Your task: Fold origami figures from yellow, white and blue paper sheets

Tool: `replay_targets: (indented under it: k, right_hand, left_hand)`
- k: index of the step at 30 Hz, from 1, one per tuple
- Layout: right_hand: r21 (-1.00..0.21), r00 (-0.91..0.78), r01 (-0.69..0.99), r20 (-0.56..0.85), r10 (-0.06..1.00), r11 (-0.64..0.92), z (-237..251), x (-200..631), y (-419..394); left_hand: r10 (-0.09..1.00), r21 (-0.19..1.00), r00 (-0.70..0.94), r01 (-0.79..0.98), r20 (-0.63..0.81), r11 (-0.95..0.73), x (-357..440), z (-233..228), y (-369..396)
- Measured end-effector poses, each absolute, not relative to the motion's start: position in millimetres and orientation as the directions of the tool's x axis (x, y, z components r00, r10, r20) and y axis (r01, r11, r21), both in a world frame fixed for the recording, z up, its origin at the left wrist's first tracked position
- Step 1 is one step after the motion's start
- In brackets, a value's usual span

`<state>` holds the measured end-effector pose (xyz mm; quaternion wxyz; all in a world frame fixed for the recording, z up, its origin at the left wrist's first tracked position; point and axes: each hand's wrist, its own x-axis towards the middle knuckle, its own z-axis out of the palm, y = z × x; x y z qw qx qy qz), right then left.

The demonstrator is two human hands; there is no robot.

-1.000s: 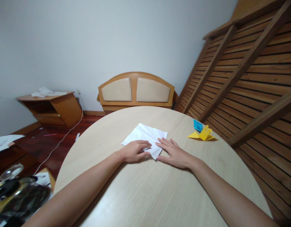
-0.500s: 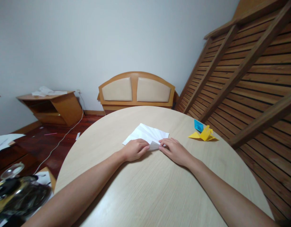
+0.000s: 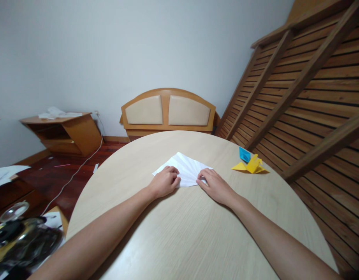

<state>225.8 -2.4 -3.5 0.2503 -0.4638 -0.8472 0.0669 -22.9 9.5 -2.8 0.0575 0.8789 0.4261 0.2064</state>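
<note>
A creased sheet of white paper (image 3: 187, 169) lies on the round table, with fold lines fanning out from its near edge. My left hand (image 3: 165, 181) is at the paper's near left side, thumb and curled fingers closed on it. At the near right side, my right hand (image 3: 213, 184) pinches the paper's edge between thumb and fingertips. The part of the paper under both hands is hidden.
On the pale round table (image 3: 179, 237), a yellow folded paper bird (image 3: 252, 165) and a blue folded paper piece (image 3: 244, 154) stand to the right. Wooden slatted panels (image 3: 308, 101) lean beyond the right edge. A glass-lidded pot (image 3: 24, 237) is at lower left.
The small flap that stood up at the near edge between my hands now lies flat. The paper has shifted slightly right, and my fingers have moved a little farther apart.
</note>
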Motion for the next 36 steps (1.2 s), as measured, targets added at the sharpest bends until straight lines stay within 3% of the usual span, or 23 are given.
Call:
replay_targets:
  k: [13,18,26,36]
  right_hand:
    - [-0.272,-0.610,0.695,0.265,0.747,0.665,5,238,-6]
    - [-0.271,-0.669,0.658,0.218,0.710,0.703,18,236,-12]
    - [-0.419,-0.721,0.559,0.182,0.669,0.716,22,236,-13]
    - [-0.557,-0.771,0.434,0.178,0.612,0.708,24,230,-20]
  left_hand:
    - [0.823,0.245,0.475,0.797,0.312,-0.553,-21,1,5]
    - [0.764,0.186,0.567,0.752,0.309,-0.633,-22,-1,7]
    - [0.719,0.104,0.636,0.725,0.279,-0.681,-18,0,3]
    - [0.813,0.091,0.536,0.820,0.227,-0.566,-2,5,-16]
